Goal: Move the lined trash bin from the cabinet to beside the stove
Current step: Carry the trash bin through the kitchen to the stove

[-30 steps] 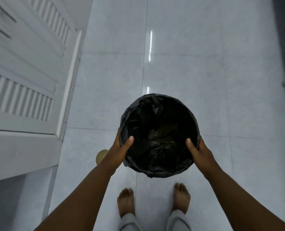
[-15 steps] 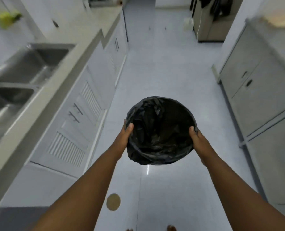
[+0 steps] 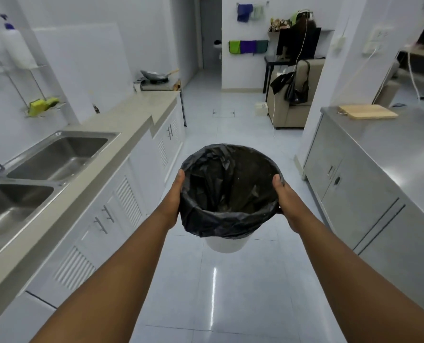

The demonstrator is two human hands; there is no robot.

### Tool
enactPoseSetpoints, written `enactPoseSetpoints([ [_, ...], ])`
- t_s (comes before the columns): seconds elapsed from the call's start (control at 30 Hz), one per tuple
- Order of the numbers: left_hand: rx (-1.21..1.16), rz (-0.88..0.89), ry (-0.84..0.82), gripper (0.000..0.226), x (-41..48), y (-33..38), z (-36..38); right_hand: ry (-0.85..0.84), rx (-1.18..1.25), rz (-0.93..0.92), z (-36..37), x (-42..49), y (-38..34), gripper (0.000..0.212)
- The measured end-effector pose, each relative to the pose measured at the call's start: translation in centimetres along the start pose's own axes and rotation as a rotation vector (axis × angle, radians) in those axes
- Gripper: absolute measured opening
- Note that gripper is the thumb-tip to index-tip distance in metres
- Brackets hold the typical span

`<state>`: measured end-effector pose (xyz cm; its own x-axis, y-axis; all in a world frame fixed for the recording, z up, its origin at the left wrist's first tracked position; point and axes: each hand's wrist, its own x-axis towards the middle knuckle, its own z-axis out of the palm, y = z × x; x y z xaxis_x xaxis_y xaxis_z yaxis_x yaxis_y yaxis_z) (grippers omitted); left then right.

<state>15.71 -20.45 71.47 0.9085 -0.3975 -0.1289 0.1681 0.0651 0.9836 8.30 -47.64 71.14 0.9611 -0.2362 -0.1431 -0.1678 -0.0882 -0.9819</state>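
A white trash bin (image 3: 227, 243) lined with a black bag hangs in the air above the kitchen floor, held between both hands at chest height. My left hand (image 3: 172, 201) grips its left rim, thumb over the edge. My right hand (image 3: 286, 201) grips the right rim the same way. The bag looks empty inside. The stove (image 3: 155, 85) with a pan (image 3: 155, 75) on it stands at the far end of the left counter, well ahead of the bin.
A beige counter (image 3: 121, 120) with a double steel sink (image 3: 45, 159) and white louvred cabinets (image 3: 121, 201) runs along the left. A steel cabinet (image 3: 354, 184) with a wooden cutting board (image 3: 368, 111) lines the right. A tiled aisle (image 3: 230, 129) leads ahead to a sofa (image 3: 292, 107).
The view has tilted up from the floor and my feet to the whole kitchen aisle. The bin stays held in both hands, now lifted higher so its white base shows.
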Motion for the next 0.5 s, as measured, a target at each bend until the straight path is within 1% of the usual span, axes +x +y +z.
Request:
enactPoseSetpoints([
  [0.07,-0.021,0.002,0.005,0.059,0.9,0.3,0.4,-0.007,-0.01,-0.004,-0.6,0.8,-0.5,0.086],
  [0.2,-0.038,0.002,0.016,0.066,3.5,0.4,0.6,0.008,-0.014,0.009,-1.1,3.7,-0.5,0.072],
  [0.5,-0.041,-0.047,0.014,0.07,15.3,0.6,-2.9,0.04,-0.063,0.046,-0.1,15.3,-1.4,0.075],
])
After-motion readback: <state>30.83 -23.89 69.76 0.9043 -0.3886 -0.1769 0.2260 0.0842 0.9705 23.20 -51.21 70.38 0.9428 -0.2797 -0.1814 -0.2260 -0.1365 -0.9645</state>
